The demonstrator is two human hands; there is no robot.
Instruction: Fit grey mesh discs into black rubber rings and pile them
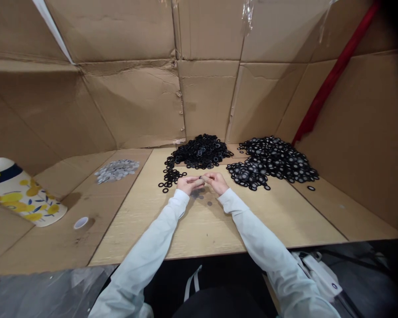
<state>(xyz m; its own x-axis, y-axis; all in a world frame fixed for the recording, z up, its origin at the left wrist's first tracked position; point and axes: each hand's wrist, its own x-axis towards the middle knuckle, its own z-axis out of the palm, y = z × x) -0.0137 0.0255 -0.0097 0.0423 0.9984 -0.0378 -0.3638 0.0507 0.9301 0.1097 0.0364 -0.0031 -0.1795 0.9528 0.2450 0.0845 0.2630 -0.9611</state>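
Observation:
My left hand (187, 184) and my right hand (218, 182) meet over the middle of the wooden board, fingertips pinched together. Between them shows the dark edge of a small black ring (201, 177), mostly covered by the fingers. Whether a disc sits inside that ring I cannot tell. Just below the hands, a few loose grey discs (209, 203) lie on the board. Beyond my left hand is a heap of open black rings (202, 152), with a looser cluster spilling toward that hand. To the right of my right hand spreads a heap of black rings with grey centres (278, 161).
A pile of grey discs (117, 170) lies at the left on cardboard. Nearer stand a white tape roll (81, 222) and a large patterned cylinder (29, 194). Cardboard walls (208, 101) enclose the back and sides. A red strip (334, 75) hangs at the right.

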